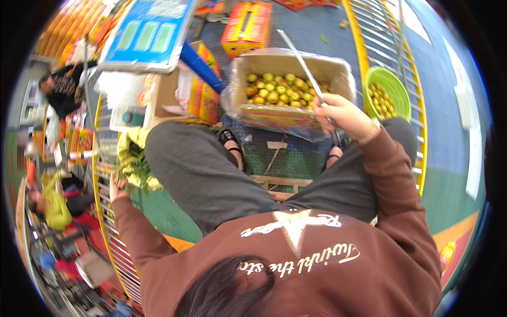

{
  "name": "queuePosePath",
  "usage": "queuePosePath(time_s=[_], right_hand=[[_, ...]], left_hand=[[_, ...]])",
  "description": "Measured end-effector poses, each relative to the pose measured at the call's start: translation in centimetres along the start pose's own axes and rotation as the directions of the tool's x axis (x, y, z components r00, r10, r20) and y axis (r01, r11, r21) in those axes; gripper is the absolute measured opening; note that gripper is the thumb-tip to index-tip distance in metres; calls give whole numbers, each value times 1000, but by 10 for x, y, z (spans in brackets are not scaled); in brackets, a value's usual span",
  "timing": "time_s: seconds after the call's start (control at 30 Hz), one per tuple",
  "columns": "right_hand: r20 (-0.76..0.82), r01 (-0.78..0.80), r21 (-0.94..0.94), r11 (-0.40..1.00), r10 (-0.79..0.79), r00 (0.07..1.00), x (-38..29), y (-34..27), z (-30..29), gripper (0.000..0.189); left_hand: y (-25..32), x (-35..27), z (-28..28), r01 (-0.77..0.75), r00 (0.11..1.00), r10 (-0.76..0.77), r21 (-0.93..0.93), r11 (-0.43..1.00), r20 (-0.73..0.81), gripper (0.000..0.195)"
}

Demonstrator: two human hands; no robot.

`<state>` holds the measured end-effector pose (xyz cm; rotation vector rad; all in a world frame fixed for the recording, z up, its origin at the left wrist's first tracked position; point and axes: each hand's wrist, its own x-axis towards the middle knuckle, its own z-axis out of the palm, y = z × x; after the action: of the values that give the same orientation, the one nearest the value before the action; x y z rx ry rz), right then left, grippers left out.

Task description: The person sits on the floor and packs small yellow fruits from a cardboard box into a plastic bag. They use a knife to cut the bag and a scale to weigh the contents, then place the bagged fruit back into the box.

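Note:
My right hand (pixel 344 115) is shut on a long, narrow metal tool (pixel 301 61) that slants up over a carton (pixel 277 115). The plastic-lined carton stands before my knees and holds many small yellow-green fruits (pixel 277 89), some with a reddish blush. At the far left, my left hand (pixel 120 188) is beside green leafy sprigs (pixel 140 164) in a yellow bag (pixel 136 138). Whether its fingers grip a sprig is too small to make out. Right of the carton, a lime-green plastic basket (pixel 400 95) contains similar small fruits (pixel 381 101).
A blue weighing scale (pixel 146 35) rises at upper left, above an opened carton (pixel 170 95). Another red-and-yellow carton (pixel 247 29) stands behind the fruit. Yellow-edged metal railings (pixel 422 138) run along both sides. Beyond the left railing are a person in black (pixel 63 91) and a person in yellow-green (pixel 55 202).

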<state>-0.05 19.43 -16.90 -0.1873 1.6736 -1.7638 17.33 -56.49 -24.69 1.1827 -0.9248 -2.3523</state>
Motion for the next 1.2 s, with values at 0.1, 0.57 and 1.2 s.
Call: queuePosePath(time_s=[0.1, 0.57, 1.2], right_hand=[[-9, 64, -56, 996, -65, 998, -6, -1, -3, 12], [-471, 463, 266, 845, -306, 828, -45, -18, -52, 9], [-634, 471, 320, 822, -184, 751, -27, -16, -78, 17]], left_hand=[[-5, -28, 27, -16, 999, 11, -97, 995, -49, 19], [-91, -282, 213, -835, 149, -411, 337, 435, 899, 9], [-392, -139, 472, -842, 218, -913, 539, 2, 344, 18]])
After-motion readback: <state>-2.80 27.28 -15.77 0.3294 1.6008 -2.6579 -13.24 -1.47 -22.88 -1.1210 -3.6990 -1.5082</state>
